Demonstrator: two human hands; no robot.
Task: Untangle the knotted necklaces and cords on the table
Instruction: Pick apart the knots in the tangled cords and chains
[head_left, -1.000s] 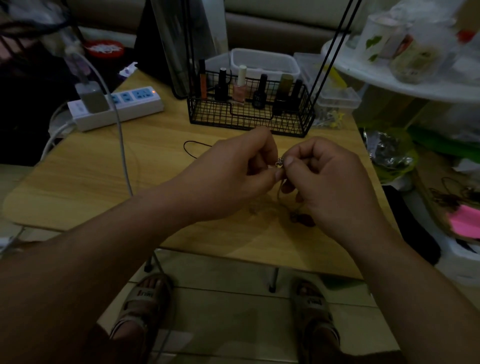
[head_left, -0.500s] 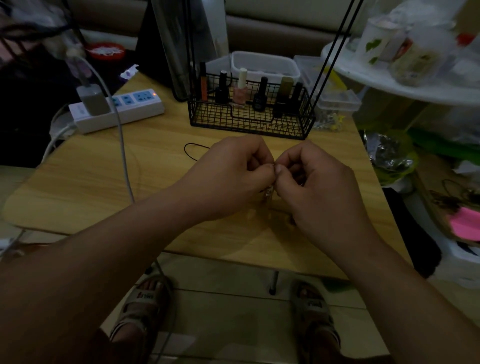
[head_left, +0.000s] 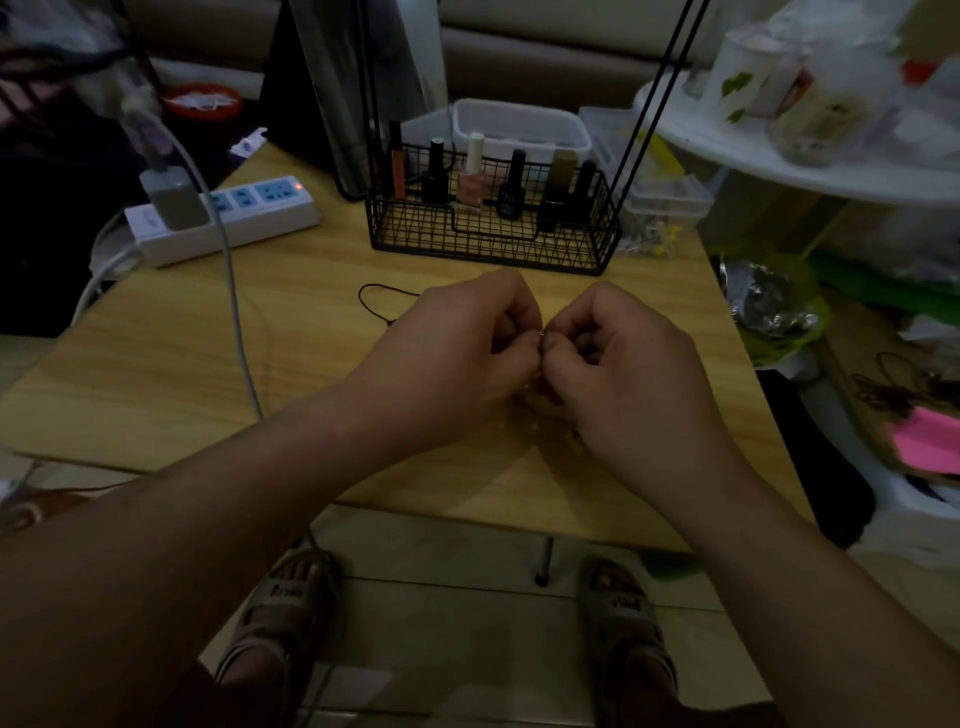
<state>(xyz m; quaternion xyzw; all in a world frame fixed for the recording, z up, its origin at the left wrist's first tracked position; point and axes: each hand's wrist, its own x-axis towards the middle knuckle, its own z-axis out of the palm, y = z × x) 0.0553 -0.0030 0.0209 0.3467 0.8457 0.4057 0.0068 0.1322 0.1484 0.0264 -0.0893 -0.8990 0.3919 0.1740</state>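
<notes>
1. At your far left a white power strip (head_left: 223, 218) lies on the wooden table (head_left: 156, 374). A grey charger (head_left: 174, 200) is plugged into it and a small orange light glows at its right end. No writing on it can be read.
2. A pale cable (head_left: 236, 322) runs from the charger across the table and over the near edge.
3. Below the table edge, the strap of your left sandal (head_left: 283, 597) carries a short printed word (too blurred to read).
4. A thin dark cord (head_left: 376, 299) lies in a loop on the table just left of your left hand. Its right end passes behind that hand.
5. Your left hand (head_left: 452, 358) is held over the middle of the table with the fingers curled in. Thumb and forefinger tips are pressed together on the necklace.
6. Behind your hands stands a black wire basket (head_left: 493, 244) holding nail polish bottles (head_left: 470, 179) upright. Their labels are too dark to read.
7. The necklace (head_left: 542, 334) shows only as a small glint of metal where your two hands meet. The rest is hidden under them.
8. Your right hand (head_left: 623, 369) mirrors the left, fingers curled and thumb and forefinger clamped on the same glint. The fingertips of both hands touch.
9. Your right sandal (head_left: 626, 605) bears the same kind of unreadable strap print.
10. Further right, a white cup (head_left: 737, 78) with green leaf shapes stands on a white shelf (head_left: 779, 171).
11. At the far right edge lies a pink sheet (head_left: 930, 441).
</notes>
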